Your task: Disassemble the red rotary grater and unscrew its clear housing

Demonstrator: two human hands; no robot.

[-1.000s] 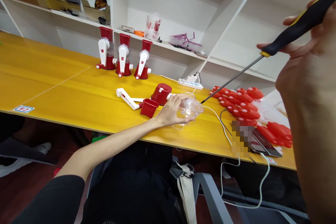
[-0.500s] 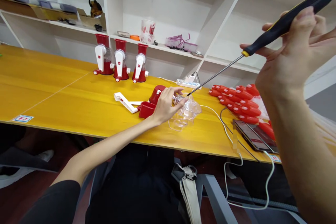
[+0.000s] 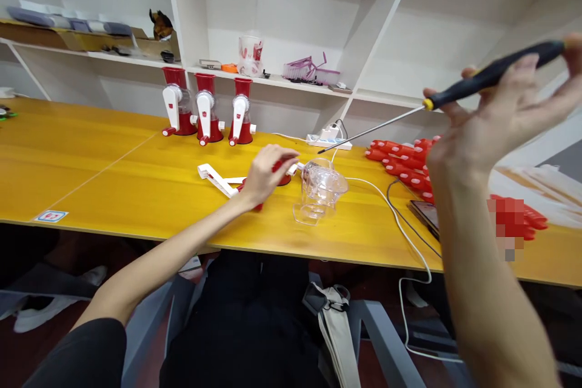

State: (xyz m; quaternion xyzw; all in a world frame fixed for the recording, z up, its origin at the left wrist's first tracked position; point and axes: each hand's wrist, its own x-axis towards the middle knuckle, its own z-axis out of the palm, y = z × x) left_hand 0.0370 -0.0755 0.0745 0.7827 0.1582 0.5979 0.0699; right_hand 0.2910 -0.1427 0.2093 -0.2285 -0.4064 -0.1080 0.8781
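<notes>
My left hand [image 3: 264, 174] reaches across the yellow table [image 3: 136, 188] and curls over a red plastic part [image 3: 285, 171]. Its fingers hide most of that part. Just right of it a clear plastic housing [image 3: 319, 191] stands free on the table. A white crank handle [image 3: 216, 178] lies left of the hand. My right hand [image 3: 493, 115] is raised at the right. It grips the black handle of a long screwdriver [image 3: 454, 94], and the shaft points left and down toward the power strip.
Three assembled red and white hand-crank grinders [image 3: 207, 110] stand at the back. A white power strip [image 3: 329, 142] and its cable [image 3: 394, 218] lie right of centre. Several red parts [image 3: 400, 160] and a phone [image 3: 425, 213] sit at the right. White shelves [image 3: 291, 30] rise behind.
My left hand let go of the clear housing and slid left onto the red part. My right hand swung the screwdriver up and flatter, lifting its tip away from the housing.
</notes>
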